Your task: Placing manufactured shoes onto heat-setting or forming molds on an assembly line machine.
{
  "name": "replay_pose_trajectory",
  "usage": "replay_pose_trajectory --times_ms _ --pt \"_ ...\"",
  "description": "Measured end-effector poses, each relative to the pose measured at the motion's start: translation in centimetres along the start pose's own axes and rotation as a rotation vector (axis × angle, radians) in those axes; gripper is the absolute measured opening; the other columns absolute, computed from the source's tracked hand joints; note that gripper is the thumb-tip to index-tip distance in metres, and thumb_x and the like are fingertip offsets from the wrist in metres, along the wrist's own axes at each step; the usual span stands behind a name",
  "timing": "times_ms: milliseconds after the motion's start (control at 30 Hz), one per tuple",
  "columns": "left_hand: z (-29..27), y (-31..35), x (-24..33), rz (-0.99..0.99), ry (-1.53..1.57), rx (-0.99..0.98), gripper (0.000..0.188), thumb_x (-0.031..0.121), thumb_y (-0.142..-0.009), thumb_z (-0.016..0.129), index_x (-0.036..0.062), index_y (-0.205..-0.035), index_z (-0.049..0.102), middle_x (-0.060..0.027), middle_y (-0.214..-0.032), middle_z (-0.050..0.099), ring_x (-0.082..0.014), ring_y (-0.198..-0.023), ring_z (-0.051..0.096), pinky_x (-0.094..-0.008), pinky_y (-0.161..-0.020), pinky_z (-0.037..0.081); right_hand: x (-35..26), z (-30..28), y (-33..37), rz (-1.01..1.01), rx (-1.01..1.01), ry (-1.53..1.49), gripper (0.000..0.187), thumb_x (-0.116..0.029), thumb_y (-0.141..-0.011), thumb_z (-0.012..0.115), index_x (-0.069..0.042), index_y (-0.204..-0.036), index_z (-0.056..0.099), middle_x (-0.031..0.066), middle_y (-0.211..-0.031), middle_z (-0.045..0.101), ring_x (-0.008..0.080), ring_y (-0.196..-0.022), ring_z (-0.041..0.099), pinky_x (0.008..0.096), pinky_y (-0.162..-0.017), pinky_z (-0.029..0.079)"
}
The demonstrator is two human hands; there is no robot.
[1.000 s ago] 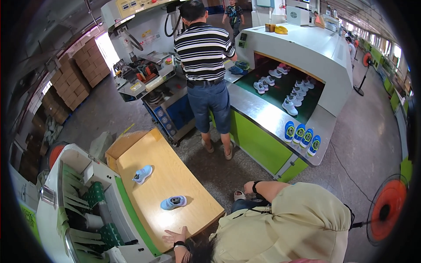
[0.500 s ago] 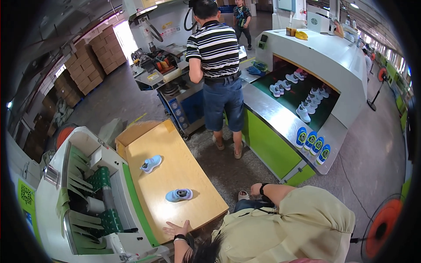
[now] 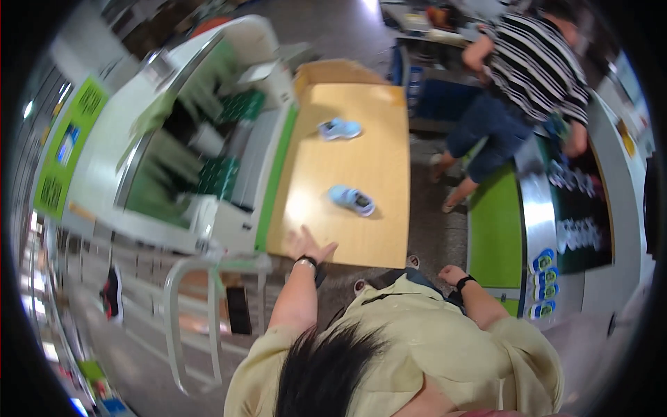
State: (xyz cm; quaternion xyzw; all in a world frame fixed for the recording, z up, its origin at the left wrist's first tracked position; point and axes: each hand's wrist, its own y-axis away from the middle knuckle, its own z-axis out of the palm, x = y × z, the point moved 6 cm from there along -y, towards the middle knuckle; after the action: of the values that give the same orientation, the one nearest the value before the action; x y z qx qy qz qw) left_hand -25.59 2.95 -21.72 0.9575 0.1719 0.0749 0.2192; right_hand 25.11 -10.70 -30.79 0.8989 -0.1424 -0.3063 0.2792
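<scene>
My left hand (image 3: 309,244), fingers spread, is at the near left part of a pale wooden board (image 3: 389,174); blur hides whether its palm presses on it. Nothing is in this hand. Beyond the fingertips, a light blue sneaker (image 3: 351,199) sits on the board. A second light blue sneaker (image 3: 340,128) lies farther back on the same board. My right hand (image 3: 453,274) hangs beside my thigh, off the board, with fingers curled in and no object visible in it. Dark bands circle both wrists.
Left of the board stands a white machine (image 3: 149,104) with green flaps and rollers. A co-worker in a striped shirt (image 3: 535,66) leans over a conveyor (image 3: 590,181) bearing shoes. Several blue shoes (image 3: 544,285) line its metal edge. A pale metal rail (image 3: 174,326) stands at lower left.
The view has swung left and down, shifting the board toward the middle. The co-worker has turned from the left machine toward the conveyor and bent over it. Both sneakers still lie on the board.
</scene>
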Motion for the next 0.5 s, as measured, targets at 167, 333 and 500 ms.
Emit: replay_pose_trajectory --times_ms 167,333,500 --pt "0.8 0.7 -0.8 -0.056 0.210 -0.099 0.137 0.075 -0.062 0.071 0.0190 -0.155 -0.013 -0.0234 -0.157 -0.022 -0.0378 -0.146 -0.020 -0.0664 -0.112 -0.002 2.4 1.5 -1.1 0.081 -0.102 -0.034 0.028 -0.023 -0.084 0.069 0.000 -0.100 0.069 0.0105 -0.087 0.071 0.0180 -0.074 0.067 0.0343 -0.068 0.055" --pt "0.6 0.7 -0.6 -0.022 0.200 -0.115 0.137 0.078 -0.063 0.067 0.0184 -0.154 -0.016 -0.0249 -0.156 -0.023 -0.0386 -0.146 -0.022 -0.0681 -0.110 -0.002 3.0 1.5 -1.3 0.136 -0.154 -0.026 0.034 -0.030 -0.082 0.069 -0.004 -0.103 0.069 0.0145 -0.095 0.071 0.0256 -0.089 0.068 0.0366 -0.083 0.052" --pt "0.4 0.7 -0.5 -0.020 0.214 -0.118 0.137 0.078 -0.063 0.068 0.0186 -0.153 -0.017 -0.0246 -0.156 -0.025 -0.0390 -0.145 -0.023 -0.0683 -0.110 -0.002 1.1 0.8 -1.3 0.103 -0.158 -0.075 0.034 -0.028 -0.083 0.068 0.001 -0.102 0.068 0.0139 -0.090 0.071 0.0223 -0.080 0.068 0.0355 -0.076 0.053"
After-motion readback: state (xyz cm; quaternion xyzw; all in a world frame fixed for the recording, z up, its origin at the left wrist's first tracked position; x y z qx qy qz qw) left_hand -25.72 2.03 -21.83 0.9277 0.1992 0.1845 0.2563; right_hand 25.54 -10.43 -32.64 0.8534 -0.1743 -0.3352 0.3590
